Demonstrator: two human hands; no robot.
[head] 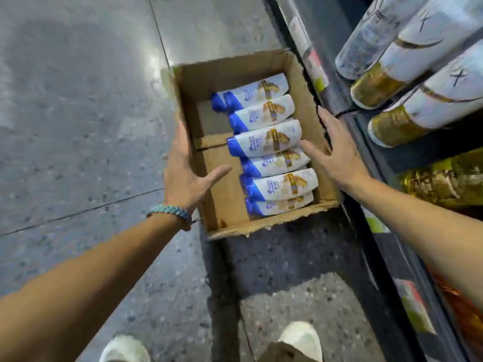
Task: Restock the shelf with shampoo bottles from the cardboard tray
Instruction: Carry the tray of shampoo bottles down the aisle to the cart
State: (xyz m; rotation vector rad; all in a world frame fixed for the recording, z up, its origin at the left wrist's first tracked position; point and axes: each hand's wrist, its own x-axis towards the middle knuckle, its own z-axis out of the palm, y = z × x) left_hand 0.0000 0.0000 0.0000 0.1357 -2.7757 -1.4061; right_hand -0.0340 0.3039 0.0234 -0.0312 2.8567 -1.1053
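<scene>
On the far left we've got a grey polished concrete floor (pixel 65 100) with thin seam lines and a bright glare patch; it looks like a shop aisle. Our left grip (pixel 183 176) has a braided blue bracelet (pixel 170 211) at the wrist. Its fingers are straight and lie flat along the outside of the left wall of the cardboard tray (pixel 227 71), with the thumb spread over the bare cardboard inside, so it's apart and not curled round anything.

The shampoo bottles (pixel 266 142) lie on their sides in a row along the tray's right half, blue caps pointing left. They're white with a gold picture, and the label text is too blurry for us to read. None of them is in either grip. The left thumb stops short of them.

The right grip (pixel 337 155) is spread wide over the tray's right wall, fingers straight, thumb tip at the base of a middle bottle.

Just right of the tray is the dark shelf (pixel 337 100). Its edge tags (pixel 316 69) are unreadable. Higher up stand white gold-capped bottles (pixel 418 66) with black X-like marks. At the bottom we can see two pale shoes (pixel 300 338).
</scene>
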